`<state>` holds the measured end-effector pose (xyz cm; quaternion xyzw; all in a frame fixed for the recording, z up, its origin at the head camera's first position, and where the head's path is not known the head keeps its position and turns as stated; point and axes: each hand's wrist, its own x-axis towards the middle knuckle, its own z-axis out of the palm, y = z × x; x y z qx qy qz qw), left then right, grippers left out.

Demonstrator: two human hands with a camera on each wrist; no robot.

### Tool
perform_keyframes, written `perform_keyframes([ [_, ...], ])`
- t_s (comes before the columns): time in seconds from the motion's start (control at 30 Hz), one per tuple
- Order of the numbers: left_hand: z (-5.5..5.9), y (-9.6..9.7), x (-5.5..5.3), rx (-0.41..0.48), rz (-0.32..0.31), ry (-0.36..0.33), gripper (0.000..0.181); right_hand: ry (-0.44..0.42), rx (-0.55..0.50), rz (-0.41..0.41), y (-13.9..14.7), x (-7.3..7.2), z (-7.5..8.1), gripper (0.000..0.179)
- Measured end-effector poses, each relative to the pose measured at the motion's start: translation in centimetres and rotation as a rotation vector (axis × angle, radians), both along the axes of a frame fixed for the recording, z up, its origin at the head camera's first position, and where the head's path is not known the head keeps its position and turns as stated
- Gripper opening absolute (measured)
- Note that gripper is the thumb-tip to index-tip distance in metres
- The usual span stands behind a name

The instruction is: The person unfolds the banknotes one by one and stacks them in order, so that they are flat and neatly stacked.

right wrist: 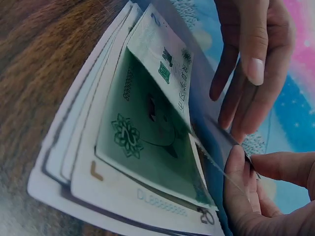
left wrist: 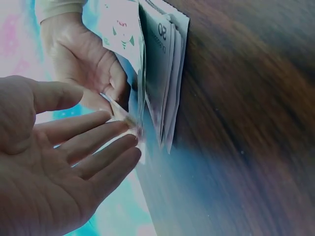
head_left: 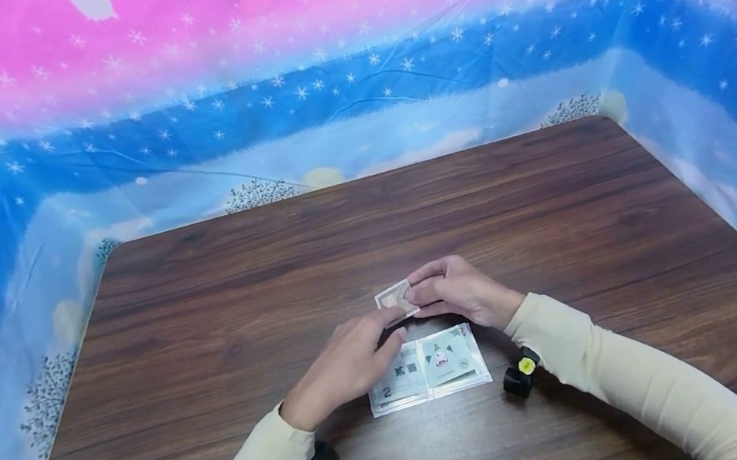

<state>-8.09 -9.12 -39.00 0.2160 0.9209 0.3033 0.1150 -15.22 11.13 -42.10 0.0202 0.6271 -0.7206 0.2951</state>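
Note:
A small pale banknote-like paper (head_left: 388,297) lies just beyond a stack of play banknotes (head_left: 453,368) in the head view. My right hand (head_left: 466,293) pinches its right end between thumb and fingers, which the right wrist view shows at the lower right. My left hand (head_left: 350,358) reaches over its near left side, fingers extended and fingertips at the paper; in the left wrist view the palm is spread. The top note of the stack (right wrist: 142,123) is green, creased across the middle, with a cartoon face and a 2. Below it are several notes, one marked 20.
The dark wood-grain table (head_left: 244,293) stretches around the hands. A pink and blue snowflake cloth (head_left: 323,96) rises behind and along its sides. Black wrist devices (head_left: 517,381) sit under the cream sleeves (head_left: 563,329), close to the tabletop.

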Motion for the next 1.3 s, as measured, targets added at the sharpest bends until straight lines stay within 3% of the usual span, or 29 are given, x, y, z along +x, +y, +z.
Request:
perform_keyframes([
  [0.17, 0.2, -0.5, -0.1, 0.069, 0.125, 0.076, 0.05, 0.023, 0.01, -0.022, 0.3, 0.1, 0.4, 0.041],
  [0.27, 0.1, -0.9, -0.3, 0.141, 0.227, 0.061, 0.06, 0.022, 0.001, -0.033, 0.4, 0.2, 0.8, 0.037],
  [0.33, 0.0, -0.9, -0.5, 0.228, 0.289, 0.004, 0.064, 0.011, -0.006, -0.043, 0.4, 0.4, 1.1, 0.033],
  [0.4, -0.1, -0.9, -0.7, 0.376, 0.344, -0.094, 0.061, 0.007, -0.015, -0.042, 0.4, 0.6, 1.3, 0.03],
  [0.53, -0.1, -0.7, -1.0, 0.693, 0.435, -0.304, 0.044, 0.004, -0.02, -0.037, 0.3, 1.0, 1.8, 0.023],
  [0.63, 0.1, -0.6, -1.2, 0.84, 0.48, -0.393, 0.034, 0.012, -0.011, -0.029, 0.2, 1.3, 2.0, 0.021],
  [0.83, 0.3, -0.3, -1.0, 0.912, 0.492, -0.446, 0.029, 0.102, 0.059, 0.015, 0.4, 1.9, 2.2, 0.027],
  [0.97, 0.4, -0.1, -0.9, 0.921, 0.463, -0.465, 0.029, 0.164, 0.099, 0.048, 0.4, 2.5, 2.5, 0.037],
  [1.13, 0.3, 0.1, -0.8, 0.921, 0.417, -0.462, 0.03, 0.222, 0.152, 0.08, 0.2, 3.2, 2.8, 0.05],
  [1.3, 0.0, 0.4, -0.8, 0.888, 0.419, -0.444, 0.031, 0.239, 0.216, 0.084, 0.0, 3.7, 2.9, 0.051],
])
